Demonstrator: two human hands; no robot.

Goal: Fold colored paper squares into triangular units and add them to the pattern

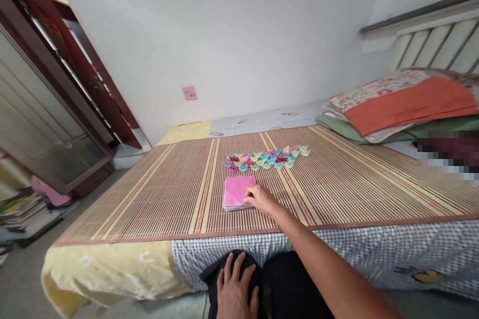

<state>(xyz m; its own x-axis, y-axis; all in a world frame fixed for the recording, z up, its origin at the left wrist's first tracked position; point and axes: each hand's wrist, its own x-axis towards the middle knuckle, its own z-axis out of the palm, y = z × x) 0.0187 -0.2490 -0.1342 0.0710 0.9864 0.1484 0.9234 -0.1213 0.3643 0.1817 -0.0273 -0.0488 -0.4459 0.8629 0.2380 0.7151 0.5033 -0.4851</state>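
A stack of square paper sheets (236,192) with a pink sheet on top lies on the bamboo mat. My right hand (258,199) has its thumb and fingers pinched at the right edge of the pink sheet. Behind the stack, several small folded paper pieces (267,158) in many colours lie in rows. My left hand (236,286) rests flat on my black-clad knee, fingers apart, holding nothing.
The striped mat (157,199) covers a bed with a yellow and checked sheet (119,264) hanging over its front edge. Folded bedding (407,104) is piled at the right. A pink note (189,93) sticks to the wall, and a glass-panelled cabinet door (52,104) stands left.
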